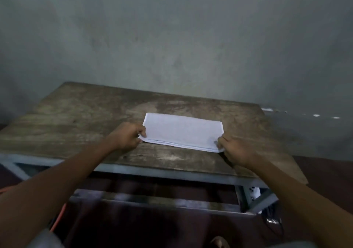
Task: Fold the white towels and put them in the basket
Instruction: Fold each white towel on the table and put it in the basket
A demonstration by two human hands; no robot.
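A white towel [182,131], folded into a flat rectangle with several layers showing along its near edge, lies on the worn wooden table [80,121]. My left hand [127,137] pinches the towel's near left corner. My right hand [234,149] pinches its near right corner. Both hands rest low on the tabletop. No basket is in view.
The table stands against a grey wall [172,37] on a grey metal frame [168,173]. An orange cable [60,217] runs along the dark floor at lower left. A white object [255,191] sits under the table's right end.
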